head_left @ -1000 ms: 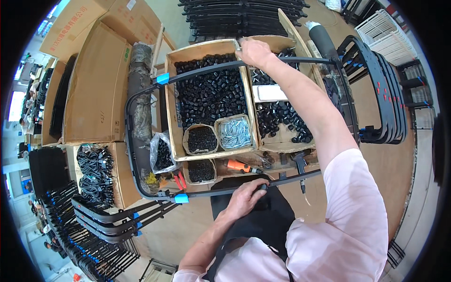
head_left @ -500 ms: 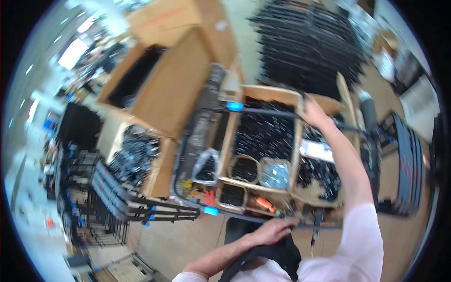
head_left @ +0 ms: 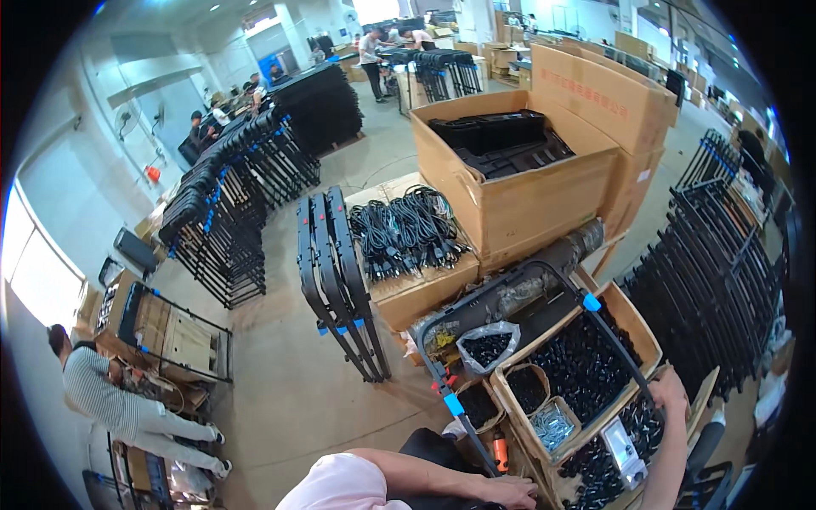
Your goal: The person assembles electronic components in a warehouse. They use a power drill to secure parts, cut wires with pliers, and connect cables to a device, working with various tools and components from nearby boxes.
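A black U-shaped tubular frame (head_left: 442, 380) with blue bands lies across the parts boxes in front of me. My right hand (head_left: 669, 389) is closed around its far right tube, at the edge of a carton. My left hand (head_left: 510, 491) is closed at its near tube, by the lower edge of the view; its fingers are partly hidden. Under the frame, a carton (head_left: 503, 399) holds many small black parts (head_left: 582, 361) and a small tub of screws (head_left: 552, 427). An orange-handled tool (head_left: 500, 450) lies near my left hand. A white box-shaped piece (head_left: 623, 450) rests on black parts beside my right forearm.
Beyond the frame stand a large open carton (head_left: 544, 212) of black parts and a box topped with coiled black cables (head_left: 404, 234). Black tubular frames (head_left: 336, 280) lean at its left. More frames (head_left: 705, 272) are stacked at right. A person in a striped top (head_left: 93, 387) works at far left.
My view has swung left and up, so more of the hall shows and the boxes sit lower right. Both hands stay on the black frame.
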Motion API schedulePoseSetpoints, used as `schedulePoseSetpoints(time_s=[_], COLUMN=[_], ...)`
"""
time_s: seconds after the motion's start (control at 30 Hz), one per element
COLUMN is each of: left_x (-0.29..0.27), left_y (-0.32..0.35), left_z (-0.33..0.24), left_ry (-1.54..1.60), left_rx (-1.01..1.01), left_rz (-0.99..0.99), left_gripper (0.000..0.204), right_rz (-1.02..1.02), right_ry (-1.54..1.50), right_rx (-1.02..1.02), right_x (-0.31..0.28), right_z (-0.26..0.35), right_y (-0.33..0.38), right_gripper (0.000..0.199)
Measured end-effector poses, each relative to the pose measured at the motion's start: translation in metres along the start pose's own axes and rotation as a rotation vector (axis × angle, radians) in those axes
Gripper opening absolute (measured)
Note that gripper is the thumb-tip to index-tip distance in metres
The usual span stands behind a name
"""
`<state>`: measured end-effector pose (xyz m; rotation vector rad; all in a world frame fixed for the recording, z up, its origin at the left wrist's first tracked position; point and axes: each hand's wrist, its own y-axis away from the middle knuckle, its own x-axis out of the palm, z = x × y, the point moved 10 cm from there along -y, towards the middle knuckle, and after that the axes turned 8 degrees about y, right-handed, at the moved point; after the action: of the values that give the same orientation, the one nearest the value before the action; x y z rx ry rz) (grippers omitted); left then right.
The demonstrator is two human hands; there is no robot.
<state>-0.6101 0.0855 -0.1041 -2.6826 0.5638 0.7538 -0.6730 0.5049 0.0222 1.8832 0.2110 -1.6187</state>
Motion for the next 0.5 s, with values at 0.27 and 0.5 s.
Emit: schedulePoseSetpoints(time_s=[0.27, 0.5], left_x=[0.018, 0.078], left_y=[0.004, -0.011], left_z=[0.022, 0.069], left_ry=[0.577, 0.164], left_rx=[-0.078, 0.003], left_rz=[0.144, 0.020], left_gripper=[0.022, 0.037], right_rz=[-0.250, -0.426], right_ry=[0.172, 0.168], right_rx=[-0.026, 0.112], right_x=[0.016, 0.006], right_z=[-0.035, -0.030], right_y=[-0.034, -0.040], right_gripper=[0.059, 0.051])
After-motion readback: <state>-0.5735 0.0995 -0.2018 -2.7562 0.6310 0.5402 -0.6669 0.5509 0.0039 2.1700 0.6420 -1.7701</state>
